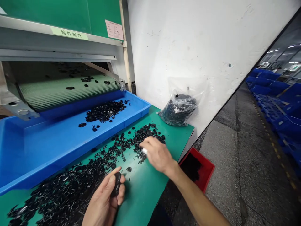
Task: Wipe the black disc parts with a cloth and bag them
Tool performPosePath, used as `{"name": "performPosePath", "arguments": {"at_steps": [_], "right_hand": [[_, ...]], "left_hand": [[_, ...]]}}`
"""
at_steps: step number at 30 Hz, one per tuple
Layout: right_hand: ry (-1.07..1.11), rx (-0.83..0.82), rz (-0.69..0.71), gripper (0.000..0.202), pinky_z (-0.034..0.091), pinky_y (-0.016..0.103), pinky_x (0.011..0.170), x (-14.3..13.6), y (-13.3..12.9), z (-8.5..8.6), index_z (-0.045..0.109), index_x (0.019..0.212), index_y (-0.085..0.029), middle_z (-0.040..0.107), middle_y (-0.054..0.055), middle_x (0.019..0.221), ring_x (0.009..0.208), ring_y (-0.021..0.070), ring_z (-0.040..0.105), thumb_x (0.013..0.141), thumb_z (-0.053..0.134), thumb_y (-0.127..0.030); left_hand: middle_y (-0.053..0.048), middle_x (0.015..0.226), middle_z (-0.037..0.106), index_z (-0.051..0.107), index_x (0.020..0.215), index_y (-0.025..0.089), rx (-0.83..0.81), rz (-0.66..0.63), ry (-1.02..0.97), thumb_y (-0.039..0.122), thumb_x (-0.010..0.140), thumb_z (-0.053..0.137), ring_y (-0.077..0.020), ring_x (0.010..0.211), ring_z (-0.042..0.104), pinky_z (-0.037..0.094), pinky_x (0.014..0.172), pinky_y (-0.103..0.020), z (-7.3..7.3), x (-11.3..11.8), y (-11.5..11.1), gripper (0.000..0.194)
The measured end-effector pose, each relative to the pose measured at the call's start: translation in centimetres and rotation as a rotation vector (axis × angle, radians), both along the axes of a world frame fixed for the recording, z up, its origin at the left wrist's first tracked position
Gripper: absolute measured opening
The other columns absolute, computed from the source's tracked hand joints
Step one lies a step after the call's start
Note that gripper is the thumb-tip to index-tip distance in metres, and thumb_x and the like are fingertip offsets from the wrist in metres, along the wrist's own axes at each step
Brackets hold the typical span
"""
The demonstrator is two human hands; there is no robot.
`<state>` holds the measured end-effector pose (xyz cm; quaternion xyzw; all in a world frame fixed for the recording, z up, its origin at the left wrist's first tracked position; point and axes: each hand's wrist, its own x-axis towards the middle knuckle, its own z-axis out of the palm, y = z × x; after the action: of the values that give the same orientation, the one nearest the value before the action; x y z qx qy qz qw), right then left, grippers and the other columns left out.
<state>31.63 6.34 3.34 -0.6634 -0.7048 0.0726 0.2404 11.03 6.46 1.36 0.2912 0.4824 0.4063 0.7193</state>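
My left hand (107, 193), low in the view, is closed around black round discs (116, 185) that look stacked together. My right hand (156, 153) reaches over the far part of a pile of small black parts (143, 133); a white covering shows on one finger. Its fingertips are bent down at the pile and blurred, so what they hold, if anything, cannot be made out. More black parts (68, 191) spread over the green table top (138, 188) to the left. One loose round part (129, 169) lies between my hands.
A blue tray (47, 138) with black parts sits under a green conveyor belt (70, 91) on the left. A clear bag (178, 110) of black parts leans on the white wall (188, 40). On the floor at the right is a red bin (208, 172); blue crates (287, 110) stand farther off.
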Motion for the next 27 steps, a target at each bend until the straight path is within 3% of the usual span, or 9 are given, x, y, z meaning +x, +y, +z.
{"name": "performPosePath", "arguments": {"at_steps": [3,7,10,14,17,23,27], "right_hand": [[-0.036,-0.129,-0.251,0.031,0.048,0.028,0.071,2.9,0.2,0.4,0.068,0.104,-0.016,0.062,0.011,0.106,0.092,0.0211,0.058,0.087,0.045,-0.003],[0.07,-0.113,-0.254,0.031,0.046,0.026,0.072,4.9,0.7,-0.2,0.072,0.095,-0.019,0.066,0.008,0.097,0.086,0.0195,0.062,0.085,0.047,-0.005],[0.211,-0.023,-0.259,0.034,0.044,0.025,0.076,5.2,1.0,-1.0,0.073,0.1,-0.022,0.068,0.005,0.105,0.091,0.018,0.062,0.085,0.046,-0.008],[0.447,0.023,-0.252,0.025,0.046,0.023,0.063,4.6,1.4,-2.3,0.072,0.09,-0.018,0.068,0.002,0.08,0.072,0.0148,0.062,0.082,0.049,-0.014],[0.612,-0.007,-0.23,0.023,0.045,0.021,0.049,3.5,1.4,-3.3,0.07,0.09,-0.014,0.062,0.0,0.063,0.054,0.0125,0.059,0.082,0.049,-0.02],[0.801,-0.059,-0.165,0.034,0.05,0.021,0.052,0.2,0.1,-3.1,0.07,0.106,-0.016,0.066,0.001,0.076,0.055,0.0104,0.061,0.082,0.046,-0.019],[0.508,-0.002,-0.108,0.045,0.053,0.027,0.069,-1.1,-0.5,-2.0,0.068,0.112,-0.018,0.068,0.005,0.093,0.071,0.0132,0.064,0.078,0.042,-0.005]], "left_hand": [[-0.005,0.083,0.068,0.07,0.099,0.017,-0.023,-0.036,-0.066,0.039,0.06,0.086,-0.0134,0.057,0.056,0.048,0.041,-0.021,0.2,0.1,0.3,0.048],[-0.004,0.087,0.068,0.068,0.08,0.017,-0.017,-0.088,-0.113,0.035,0.063,0.086,-0.01,0.056,0.055,0.05,0.043,-0.018,0.3,1.2,0.7,0.031],[0.0,0.078,0.064,0.066,0.083,0.017,-0.01,-0.145,-0.137,0.031,0.064,0.086,-0.0066,0.052,0.049,0.046,0.04,-0.015,0.3,2.5,1.0,0.031],[0.006,0.065,0.052,0.065,0.102,0.018,0.004,-0.219,-0.192,0.035,0.073,0.081,-0.0036,0.045,0.037,0.033,0.034,-0.012,0.0,3.7,1.2,0.038],[0.008,0.059,0.045,0.062,0.098,0.016,0.024,-0.297,-0.199,0.043,0.078,0.074,-0.0029,0.042,0.029,0.028,0.033,-0.012,-0.3,4.1,1.1,0.035],[0.009,0.062,0.05,0.046,0.118,0.023,0.149,-0.304,-0.063,0.05,0.084,0.063,-0.0066,0.043,0.035,0.03,0.034,-0.014,-0.8,4.2,0.4,0.046],[0.01,0.06,0.048,0.045,0.11,0.023,0.172,-0.332,-0.036,0.053,0.086,0.057,-0.0069,0.041,0.035,0.029,0.034,-0.015,-1.0,4.1,0.1,0.04]]}}
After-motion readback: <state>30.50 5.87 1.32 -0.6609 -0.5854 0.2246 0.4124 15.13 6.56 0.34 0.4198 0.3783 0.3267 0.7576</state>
